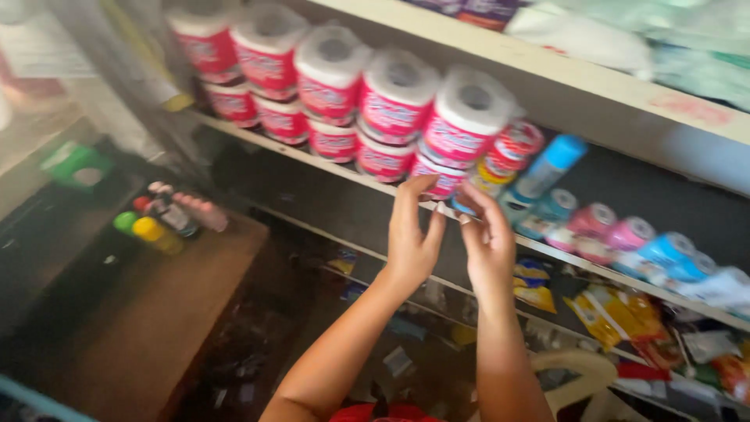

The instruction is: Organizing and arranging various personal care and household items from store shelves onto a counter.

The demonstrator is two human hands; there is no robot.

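Note:
Toilet paper rolls in red and pink wrappers [398, 98] are stacked two high along a white shelf [547, 250]. My left hand [412, 234] reaches up with fingers apart, its fingertips touching the lower roll [439, 177] at the right end of the stack. My right hand [486, 238] is raised beside it, fingers loosely spread near the shelf edge, just below a small red-and-yellow wrapped roll [508, 152]. Neither hand grips anything. The picture is motion-blurred.
Blue [551, 168] and pink [609, 230] wrapped rolls lie further right on the same shelf. Yellow sachets [613, 312] hang on the shelf below. A brown wooden counter [180, 312] at lower left carries small bottles [160, 223]. White bags [578, 35] sit on the top shelf.

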